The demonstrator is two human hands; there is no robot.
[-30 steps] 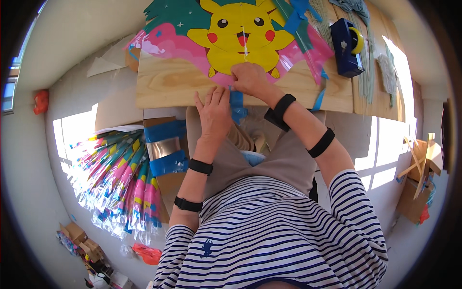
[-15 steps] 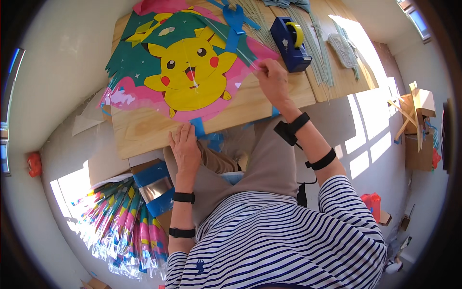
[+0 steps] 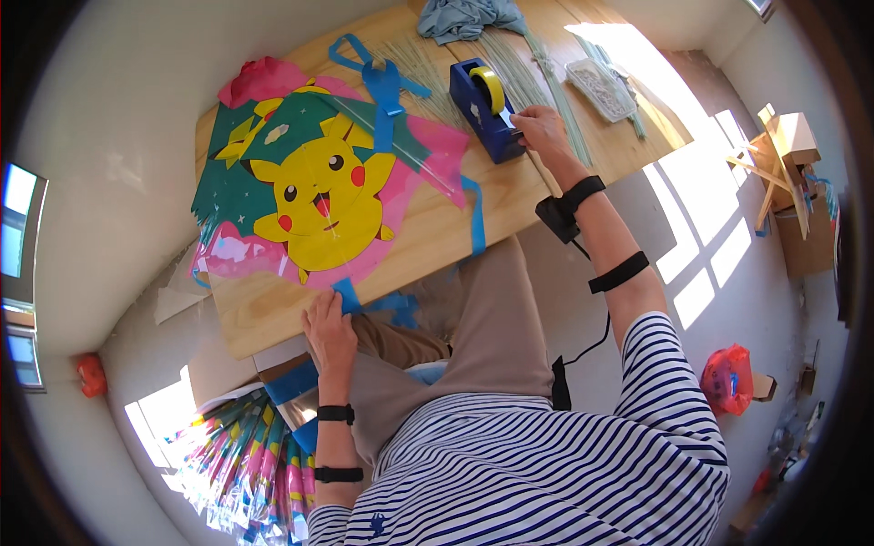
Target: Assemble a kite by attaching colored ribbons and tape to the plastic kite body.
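A printed kite (image 3: 391, 196) with a big yellow cartoon figure on green and pink lies on the wooden table (image 3: 414, 238). At the table's near edge, my left hand (image 3: 330, 332) rests with its fingers stretched out, beside a blue strip (image 3: 346, 296) at the kite's lower tip. My right hand (image 3: 546, 138) is at the front of a dark blue tape dispenser (image 3: 478, 114) that carries a yellow roll (image 3: 492, 88). Thumb and forefinger are pinched at its cutting end, on the clear tape. A blue ribbon piece (image 3: 382, 96) lies across the kite's upper right edge.
Bundles of thin pale rods (image 3: 519, 68), a clear plastic box (image 3: 601, 89) and a crumpled blue-grey cloth (image 3: 469, 18) are on the far side of the table. Several packed kites (image 3: 246, 464) lie below at the left. A red bag (image 3: 728, 378) sits on the floor at the right.
My right hand has left the kite's right corner and moved right to the tape dispenser. My left hand stays by the blue strip. The whole view has shifted and turned somewhat.
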